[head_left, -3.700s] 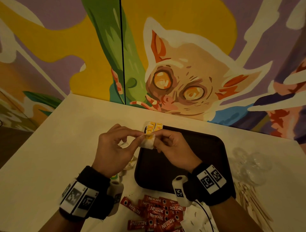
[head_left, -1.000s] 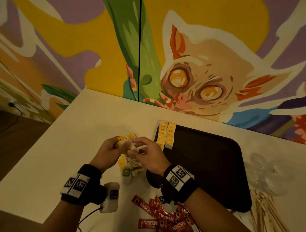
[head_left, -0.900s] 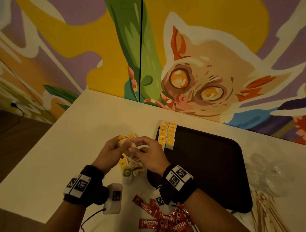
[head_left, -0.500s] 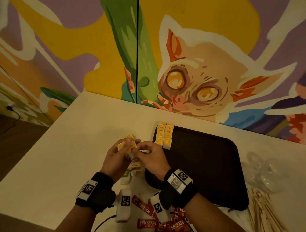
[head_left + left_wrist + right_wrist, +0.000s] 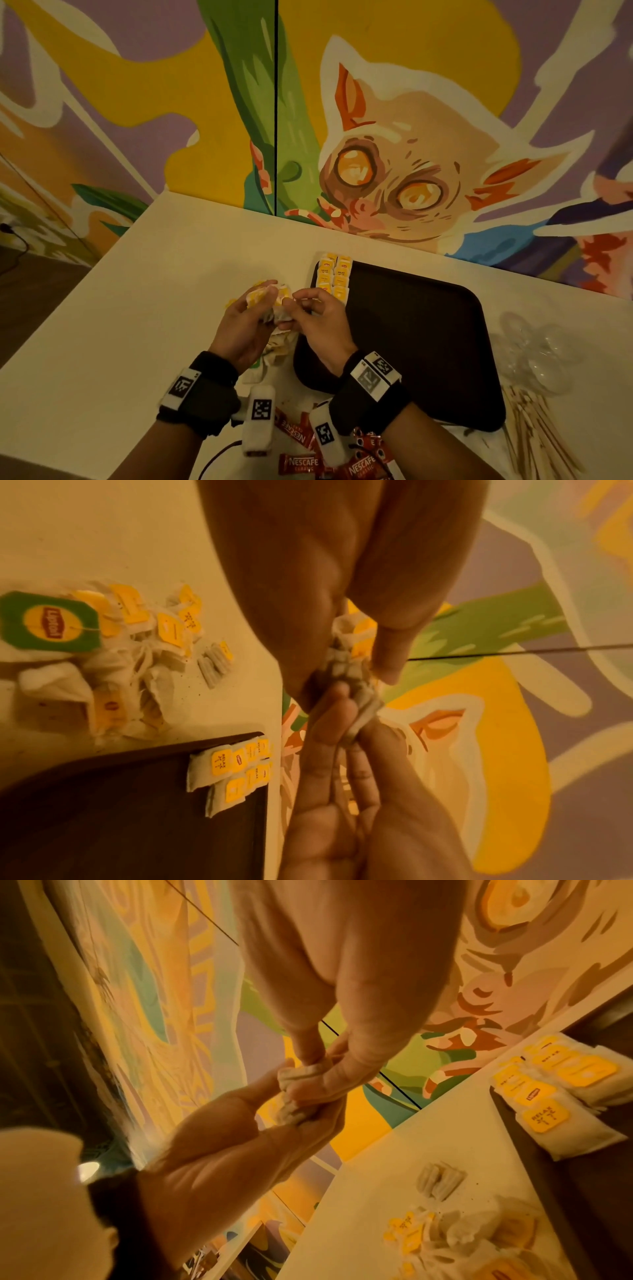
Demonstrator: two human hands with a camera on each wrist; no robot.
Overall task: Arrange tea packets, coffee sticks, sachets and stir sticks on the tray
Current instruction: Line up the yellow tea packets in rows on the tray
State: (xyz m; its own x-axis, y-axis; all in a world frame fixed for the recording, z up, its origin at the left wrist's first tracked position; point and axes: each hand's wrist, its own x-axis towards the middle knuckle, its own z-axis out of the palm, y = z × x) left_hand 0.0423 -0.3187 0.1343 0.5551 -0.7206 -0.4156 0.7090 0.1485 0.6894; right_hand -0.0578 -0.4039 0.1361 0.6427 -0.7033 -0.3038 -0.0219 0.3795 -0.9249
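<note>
change: hands lifted off loose pile since 1 s ago, bunch raised
left hand [image 5: 245,323]: grips tea packets [image 5: 270,299], frame centre
right hand [image 5: 320,322]: pinches same bunch
tray [image 5: 428,342]: right of hands, packet rows [image 5: 334,279] top-left corner

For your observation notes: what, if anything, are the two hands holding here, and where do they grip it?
Both hold a small bunch of tea bags above the table: the left hand grips its left side, the right hand pinches its right edge.

Yellow-tagged tea packets [image 5: 334,278] lie in two neat rows at the dark tray's [image 5: 428,342] far-left corner.
</note>
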